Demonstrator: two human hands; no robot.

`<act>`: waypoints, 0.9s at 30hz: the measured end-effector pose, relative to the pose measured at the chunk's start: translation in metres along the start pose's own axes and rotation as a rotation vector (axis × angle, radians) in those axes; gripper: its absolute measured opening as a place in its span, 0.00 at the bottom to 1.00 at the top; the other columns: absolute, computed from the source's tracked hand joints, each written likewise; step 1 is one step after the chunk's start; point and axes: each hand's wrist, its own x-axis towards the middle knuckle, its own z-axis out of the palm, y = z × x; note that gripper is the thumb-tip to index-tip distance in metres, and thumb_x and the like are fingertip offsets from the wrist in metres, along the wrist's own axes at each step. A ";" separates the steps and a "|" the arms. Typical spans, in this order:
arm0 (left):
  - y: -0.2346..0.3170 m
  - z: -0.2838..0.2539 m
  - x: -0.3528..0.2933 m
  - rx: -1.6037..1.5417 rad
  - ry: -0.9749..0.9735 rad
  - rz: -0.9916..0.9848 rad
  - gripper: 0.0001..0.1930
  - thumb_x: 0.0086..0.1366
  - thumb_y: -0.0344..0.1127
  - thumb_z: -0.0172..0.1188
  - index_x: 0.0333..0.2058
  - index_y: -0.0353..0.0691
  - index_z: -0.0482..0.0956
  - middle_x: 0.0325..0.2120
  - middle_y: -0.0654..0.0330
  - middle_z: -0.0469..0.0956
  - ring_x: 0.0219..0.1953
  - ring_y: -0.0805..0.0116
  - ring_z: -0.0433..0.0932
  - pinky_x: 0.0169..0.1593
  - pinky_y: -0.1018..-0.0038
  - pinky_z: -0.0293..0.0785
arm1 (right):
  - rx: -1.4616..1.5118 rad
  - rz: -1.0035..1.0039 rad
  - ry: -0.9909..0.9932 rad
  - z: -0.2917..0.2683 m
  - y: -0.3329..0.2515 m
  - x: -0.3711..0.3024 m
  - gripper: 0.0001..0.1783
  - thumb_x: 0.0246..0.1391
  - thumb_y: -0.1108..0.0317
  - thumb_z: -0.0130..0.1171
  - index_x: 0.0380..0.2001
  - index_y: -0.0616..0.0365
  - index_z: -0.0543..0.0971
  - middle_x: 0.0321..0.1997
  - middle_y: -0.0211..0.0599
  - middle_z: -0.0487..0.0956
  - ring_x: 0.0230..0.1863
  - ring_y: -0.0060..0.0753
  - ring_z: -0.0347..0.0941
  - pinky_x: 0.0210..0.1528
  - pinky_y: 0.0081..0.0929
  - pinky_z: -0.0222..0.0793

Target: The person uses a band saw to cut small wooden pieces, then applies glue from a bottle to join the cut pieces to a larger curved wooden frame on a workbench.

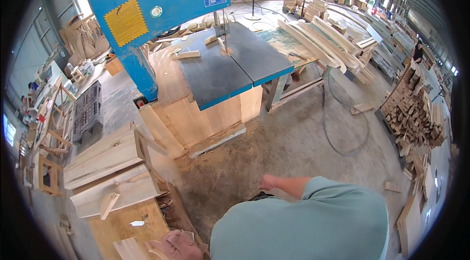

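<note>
At the lower left, my left hand [178, 246] is closed around a pale wooden piece [155, 252], low over a plywood surface [110, 228]. Part of that piece lies behind the fingers. Beside it a pale board [129, 249] rests on the plywood. My right hand [267, 182] hangs in front of my body, over the floor and away from any wood; its fingers are too small and foreshortened to read. Ahead stands a blue bandsaw [169, 3] with a dark split table [220, 71], where small wood offcuts [188, 54] lie near the blade.
Wide planks [103, 159] are stacked left of me, a small wooden strip [108, 205] on top. A dark pallet [87, 112] stands farther left. A cable [338, 150] loops across the dusty floor. Long curved boards [313, 42] and a pile of wood blocks [413, 113] are at right.
</note>
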 end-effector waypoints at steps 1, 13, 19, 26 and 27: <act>-0.015 -0.009 -0.005 -0.025 -0.003 -0.114 0.13 0.74 0.39 0.49 0.31 0.38 0.73 0.15 0.64 0.68 0.16 0.70 0.64 0.21 0.74 0.60 | 0.110 0.055 -0.007 -0.022 -0.029 -0.001 0.18 0.58 0.50 0.54 0.36 0.51 0.85 0.36 0.46 0.83 0.41 0.55 0.79 0.43 0.49 0.74; -0.017 0.067 0.028 -0.068 -0.256 0.026 0.22 0.78 0.44 0.44 0.23 0.41 0.65 0.13 0.66 0.61 0.13 0.79 0.58 0.18 0.79 0.51 | 0.435 0.511 0.130 -0.021 0.009 -0.040 0.21 0.58 0.48 0.56 0.38 0.53 0.86 0.42 0.49 0.83 0.45 0.57 0.79 0.48 0.47 0.75; -0.070 0.150 0.046 0.085 -0.325 0.008 0.24 0.78 0.40 0.44 0.18 0.42 0.63 0.12 0.68 0.63 0.13 0.79 0.59 0.18 0.78 0.53 | 0.556 0.483 0.263 -0.063 0.071 -0.043 0.18 0.53 0.54 0.58 0.38 0.54 0.86 0.35 0.44 0.85 0.36 0.51 0.81 0.43 0.42 0.77; -0.197 0.249 0.048 0.495 -0.378 -0.200 0.24 0.75 0.44 0.46 0.20 0.35 0.70 0.15 0.58 0.69 0.19 0.64 0.69 0.26 0.67 0.65 | 0.642 0.717 0.426 -0.087 0.198 -0.111 0.17 0.53 0.56 0.59 0.39 0.55 0.86 0.33 0.42 0.85 0.32 0.43 0.82 0.40 0.38 0.78; -0.215 0.250 0.045 0.624 -0.401 -0.158 0.25 0.74 0.45 0.46 0.21 0.34 0.71 0.16 0.55 0.71 0.20 0.60 0.71 0.28 0.65 0.67 | 0.703 0.776 0.477 -0.079 0.213 -0.119 0.16 0.53 0.56 0.59 0.38 0.55 0.86 0.32 0.42 0.85 0.32 0.41 0.82 0.39 0.37 0.78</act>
